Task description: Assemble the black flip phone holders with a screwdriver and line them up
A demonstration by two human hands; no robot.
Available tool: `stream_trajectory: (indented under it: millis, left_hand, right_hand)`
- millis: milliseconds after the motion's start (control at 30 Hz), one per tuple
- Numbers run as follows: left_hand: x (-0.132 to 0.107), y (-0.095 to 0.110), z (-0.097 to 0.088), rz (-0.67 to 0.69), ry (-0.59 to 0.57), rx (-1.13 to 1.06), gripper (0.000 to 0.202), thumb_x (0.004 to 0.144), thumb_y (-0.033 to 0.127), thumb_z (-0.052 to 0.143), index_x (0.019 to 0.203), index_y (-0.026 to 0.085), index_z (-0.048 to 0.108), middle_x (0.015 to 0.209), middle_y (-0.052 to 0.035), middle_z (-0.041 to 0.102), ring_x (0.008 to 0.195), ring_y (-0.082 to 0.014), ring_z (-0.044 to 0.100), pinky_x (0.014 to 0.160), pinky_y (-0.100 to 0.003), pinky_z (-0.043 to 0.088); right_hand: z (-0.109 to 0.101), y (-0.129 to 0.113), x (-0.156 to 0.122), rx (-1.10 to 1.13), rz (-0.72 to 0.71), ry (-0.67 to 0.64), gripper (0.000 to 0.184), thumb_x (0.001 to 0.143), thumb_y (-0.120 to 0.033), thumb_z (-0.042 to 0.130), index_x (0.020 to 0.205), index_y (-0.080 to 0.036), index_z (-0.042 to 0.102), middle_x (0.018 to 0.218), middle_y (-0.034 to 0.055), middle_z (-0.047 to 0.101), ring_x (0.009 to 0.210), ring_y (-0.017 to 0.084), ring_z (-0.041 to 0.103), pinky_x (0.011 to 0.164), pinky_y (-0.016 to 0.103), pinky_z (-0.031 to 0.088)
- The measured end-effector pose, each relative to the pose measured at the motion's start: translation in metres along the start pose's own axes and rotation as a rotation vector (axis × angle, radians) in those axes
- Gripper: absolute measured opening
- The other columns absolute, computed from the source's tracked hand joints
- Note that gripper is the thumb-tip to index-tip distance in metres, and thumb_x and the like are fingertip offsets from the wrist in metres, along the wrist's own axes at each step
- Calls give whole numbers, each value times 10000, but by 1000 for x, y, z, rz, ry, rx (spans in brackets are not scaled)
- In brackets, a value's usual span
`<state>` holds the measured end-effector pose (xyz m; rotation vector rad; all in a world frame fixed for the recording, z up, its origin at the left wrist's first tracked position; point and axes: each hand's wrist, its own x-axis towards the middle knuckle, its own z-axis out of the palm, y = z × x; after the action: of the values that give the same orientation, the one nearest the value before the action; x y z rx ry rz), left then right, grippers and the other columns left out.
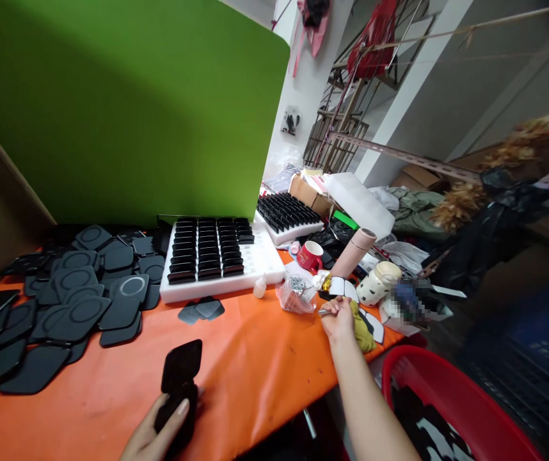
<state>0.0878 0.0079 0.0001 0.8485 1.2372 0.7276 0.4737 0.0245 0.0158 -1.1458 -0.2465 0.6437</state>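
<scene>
My left hand (pixel 152 435) grips a black folding case (pixel 182 366), its square lid standing up on the hinge, above the front of the orange table. The thumb lies across the lower half. Over at the table's right side, my right hand (pixel 340 320) is closed around a thin silvery tool (pixel 324 312); its exact kind is too small to tell. Beside that hand lie a yellow-green cloth (pixel 363 330) and a clear plastic bag (pixel 298 301) of small metal parts. Several dark grey flat pieces (pixel 202 310) rest on the table between the hands.
A white foam tray (pixel 207 288) holds rows of black pieces. Dark folding pads (pixel 75 307) are piled at left. A small dropper bottle (pixel 259 287), red mug (pixel 309 256), pink flask (pixel 355 251) and patterned jar (pixel 379 283) stand rightward. A red basket (pixel 402 365) sits beside the table.
</scene>
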Motion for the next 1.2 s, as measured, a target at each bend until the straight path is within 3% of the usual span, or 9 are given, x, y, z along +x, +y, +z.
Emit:
stream_trajectory:
  millis: [133, 233, 333, 400, 600, 700, 833, 1000, 1200]
  left_hand:
    - [-5, 5, 7, -101, -32, -200, 432, 680, 459, 627, 1047, 233, 592, 1188, -18, 576, 1187, -285, 427, 1021, -414, 321]
    - [-15, 7, 19, -191, -172, -342, 466, 722, 422, 606, 1138, 224, 529, 1201, -54, 566, 1087, -297, 523, 917, -447, 434]
    - [-23, 8, 29, -268, -252, -451, 443, 712, 301, 644, 1119, 169, 528, 1162, -104, 588, 1079, -284, 531, 923, -400, 430]
    - [-27, 7, 33, -251, -235, -414, 404, 709, 277, 641, 1076, 134, 548, 1131, -132, 601, 1075, -295, 532, 924, -400, 427]
    - [-33, -7, 31, 167, -170, 190, 537, 758, 216, 525, 1277, 156, 401, 1352, -83, 401, 1275, -250, 292, 1061, -375, 241]
    - [-37, -11, 30, 306, -204, 409, 562, 795, 181, 425, 1342, 157, 298, 1393, -81, 332, 1283, -223, 281, 1073, -377, 204]
    - [-43, -5, 32, 334, -186, 528, 596, 776, 155, 440, 1351, 173, 286, 1381, -89, 351, 1232, -241, 370, 1047, -391, 257]
    - [-51, 8, 34, 343, -172, 502, 554, 748, 202, 509, 1292, 180, 403, 1268, -108, 494, 1171, -275, 439, 976, -384, 354]
    - [-55, 8, 35, 293, -218, 513, 454, 777, 225, 468, 1228, 167, 480, 1201, -108, 552, 1150, -275, 465, 949, -384, 387]
  right_hand:
    - [6, 11, -58, -52, 178, -145, 322, 809, -502, 460, 732, -191, 430, 495, -101, 304, 341, 44, 232, 346, 168, 203]
    - [18, 33, -120, -401, 350, -491, 364, 808, -537, 438, 814, -177, 492, 580, -61, 407, 397, 49, 335, 370, 171, 260]
    - [32, 36, -172, -771, 176, -881, 342, 861, -487, 372, 828, -184, 526, 625, -29, 489, 513, 85, 454, 482, 202, 354]
    - [43, 28, -193, -938, -17, -1017, 318, 893, -424, 338, 821, -193, 545, 697, -8, 554, 632, 109, 512, 585, 218, 376]
    - [71, 12, -209, -1298, -349, -1088, 300, 914, -326, 296, 900, -209, 572, 847, 29, 613, 773, 148, 555, 664, 239, 362]
    - [76, 12, -211, -1431, -418, -1113, 319, 913, -333, 285, 853, -205, 571, 812, 33, 610, 730, 159, 560, 630, 258, 356]
    - [79, 4, -213, -1483, -429, -1155, 324, 905, -351, 286, 882, -190, 566, 827, 50, 609, 734, 173, 566, 632, 275, 354]
    - [79, -4, -212, -1369, -373, -1232, 397, 841, -523, 370, 895, -183, 566, 823, 38, 610, 709, 164, 554, 597, 259, 328]
    - [71, 9, -217, -1275, -354, -1212, 298, 844, -445, 427, 775, -191, 566, 747, -2, 604, 654, 116, 524, 561, 226, 292]
